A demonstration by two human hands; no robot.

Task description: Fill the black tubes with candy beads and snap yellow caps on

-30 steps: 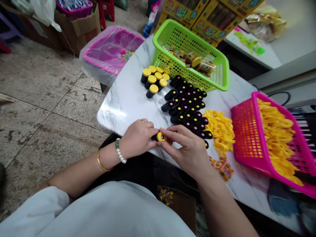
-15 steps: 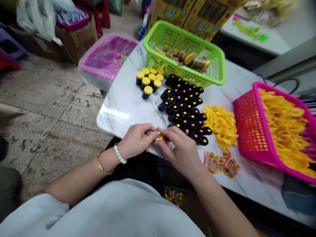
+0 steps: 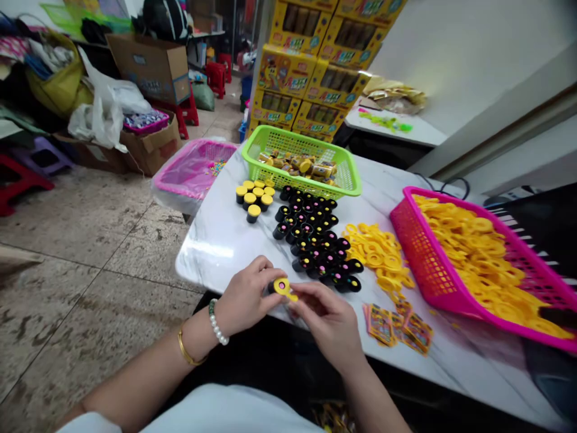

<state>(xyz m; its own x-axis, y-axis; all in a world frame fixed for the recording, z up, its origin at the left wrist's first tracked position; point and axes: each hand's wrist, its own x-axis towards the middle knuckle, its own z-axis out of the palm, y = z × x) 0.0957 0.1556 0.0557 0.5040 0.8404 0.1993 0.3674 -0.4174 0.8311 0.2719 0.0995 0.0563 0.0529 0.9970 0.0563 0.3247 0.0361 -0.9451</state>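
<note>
At the table's front edge, my left hand (image 3: 246, 296) is closed around a small black container (image 3: 271, 287), most of it hidden by the fingers. A yellow ring-shaped lid (image 3: 287, 291) lies on its end, with a pink dot showing in the ring's hole. My right hand (image 3: 331, 322) pinches the lid's narrow tab between thumb and forefinger. Beyond the hands lie rows of black containers (image 3: 322, 255) with pink or yellow dots in their ends. Several black containers with yellow caps (image 3: 253, 211) stand upright to the left.
Loose yellow ring lids (image 3: 376, 249) lie right of the rows, near printed cards (image 3: 383, 325). A pink basket (image 3: 419, 264) of yellow lids stands at the right. A green basket (image 3: 302, 186) is at the back, a plastic-lined pink basket (image 3: 180, 180) beyond the table's left edge.
The view has tilted up, showing more of the room and the stacked yellow boxes. My hands have parted slightly, and the yellow lid with its tab now shows between them.
</note>
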